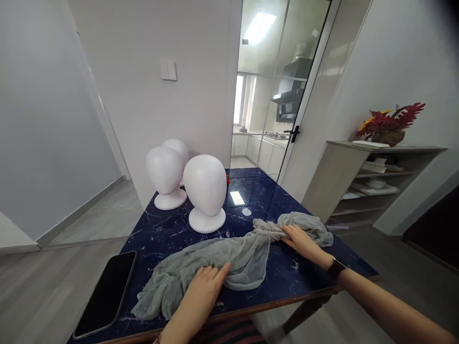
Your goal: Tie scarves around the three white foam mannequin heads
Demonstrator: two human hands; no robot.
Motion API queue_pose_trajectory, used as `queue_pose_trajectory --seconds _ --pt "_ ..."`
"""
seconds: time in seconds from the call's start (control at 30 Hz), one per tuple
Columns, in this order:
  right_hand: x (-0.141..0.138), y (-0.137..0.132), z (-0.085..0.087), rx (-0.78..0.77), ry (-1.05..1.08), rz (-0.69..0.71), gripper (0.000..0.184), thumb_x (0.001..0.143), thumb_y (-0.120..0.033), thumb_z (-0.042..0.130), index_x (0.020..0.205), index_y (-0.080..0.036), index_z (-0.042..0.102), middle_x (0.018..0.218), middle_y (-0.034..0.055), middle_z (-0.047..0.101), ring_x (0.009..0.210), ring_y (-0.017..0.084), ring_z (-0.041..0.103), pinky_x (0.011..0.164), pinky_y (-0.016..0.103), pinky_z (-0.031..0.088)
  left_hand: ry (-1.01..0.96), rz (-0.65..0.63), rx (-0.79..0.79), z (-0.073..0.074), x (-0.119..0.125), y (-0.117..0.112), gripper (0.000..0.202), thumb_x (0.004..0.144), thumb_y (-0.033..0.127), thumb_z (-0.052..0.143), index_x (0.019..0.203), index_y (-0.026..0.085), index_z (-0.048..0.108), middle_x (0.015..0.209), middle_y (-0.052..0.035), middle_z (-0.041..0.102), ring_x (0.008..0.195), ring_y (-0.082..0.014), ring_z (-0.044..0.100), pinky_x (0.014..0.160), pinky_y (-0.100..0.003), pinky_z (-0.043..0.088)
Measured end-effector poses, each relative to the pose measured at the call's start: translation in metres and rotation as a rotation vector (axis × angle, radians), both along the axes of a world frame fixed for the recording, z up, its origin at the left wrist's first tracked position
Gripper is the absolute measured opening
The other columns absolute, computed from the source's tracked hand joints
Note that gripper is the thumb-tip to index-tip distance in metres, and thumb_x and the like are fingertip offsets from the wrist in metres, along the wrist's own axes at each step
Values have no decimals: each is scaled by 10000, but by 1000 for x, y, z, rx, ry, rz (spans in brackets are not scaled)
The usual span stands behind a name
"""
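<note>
One sheer grey scarf point(244, 260), laid along your side of the dark blue worktop point(287, 263), broad and rumpled to your left, twisted tight further right. Your left hand point(202, 291): fingers spread open on top of the broad part, cloth directly beneath; your right hand point(304, 243): fingers over the twisted part and touching it, whether gripping cannot be told. Also on the worktop: three white model heads point(206, 184) beyond the scarf, one phone point(107, 294) at your left.
</note>
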State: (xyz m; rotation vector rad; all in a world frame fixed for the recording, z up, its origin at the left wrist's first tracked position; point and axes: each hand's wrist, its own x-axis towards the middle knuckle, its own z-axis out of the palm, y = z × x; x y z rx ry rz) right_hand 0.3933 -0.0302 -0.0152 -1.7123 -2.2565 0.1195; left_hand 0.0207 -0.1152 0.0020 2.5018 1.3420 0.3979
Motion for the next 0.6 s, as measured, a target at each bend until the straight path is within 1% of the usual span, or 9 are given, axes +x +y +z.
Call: queue_pose_trajectory --seconds 0.07,0.13,0.2,0.3,0.37,0.4,0.43,0.5,0.6 --pt "11 1 4 31 33 -47 266 829 -328 432 958 -178 610 933 119 669 884 277 626 807 399 471 -29 75 -42 0 -24 7 407 839 115 395 1152 229 630 924 -80 702 881 -245 638 843 -410 476" --pt "24 4 18 92 126 -112 232 823 -313 409 893 -190 593 854 93 677 782 251 634 728 360 480 -151 134 -70 6 -60 10 274 836 193 442 906 226 705 875 -61 710 860 -232 645 830 -362 481" --pt "35 7 41 208 238 -209 232 813 -330 405 887 -198 580 820 73 675 738 231 627 689 332 474 -368 237 -101 15 -99 7 217 814 321 517 879 227 701 893 -44 715 851 -217 649 813 -321 492" --pt "40 11 80 373 353 -336 277 815 -382 405 926 -196 579 846 73 670 750 225 616 676 314 457 -764 633 -93 24 -151 -1 359 698 506 615 877 198 670 809 -27 706 794 -224 650 706 -295 516" --pt "39 13 101 439 374 -389 309 827 -397 403 966 -186 581 884 91 666 776 232 610 676 313 442 -989 838 -92 24 -175 -5 432 648 535 640 914 195 639 816 -17 695 798 -222 647 653 -281 512" --pt "40 14 108 460 369 -415 318 836 -400 399 979 -181 581 889 101 664 778 235 606 671 314 435 -1065 906 -81 23 -184 -7 445 632 534 646 923 198 626 826 -13 688 812 -221 644 651 -279 510" --pt "41 15 111 473 355 -440 325 846 -397 395 996 -176 579 894 110 663 778 237 604 668 315 430 -1112 947 -67 20 -191 -8 446 621 526 648 925 201 614 838 -11 681 831 -222 641 666 -283 511" --pt "48 19 107 457 290 -488 326 866 -378 386 1030 -168 574 897 122 662 777 239 604 670 318 429 -1116 986 -25 13 -200 -11 429 615 496 641 925 202 594 880 -19 664 888 -231 631 748 -319 512" --pt "58 21 83 266 21 -532 319 862 -308 415 1084 -146 578 943 157 653 844 276 618 721 370 458 -949 1063 159 4 -200 -17 447 655 424 599 1035 196 542 1053 -67 620 996 -266 600 869 -412 485"
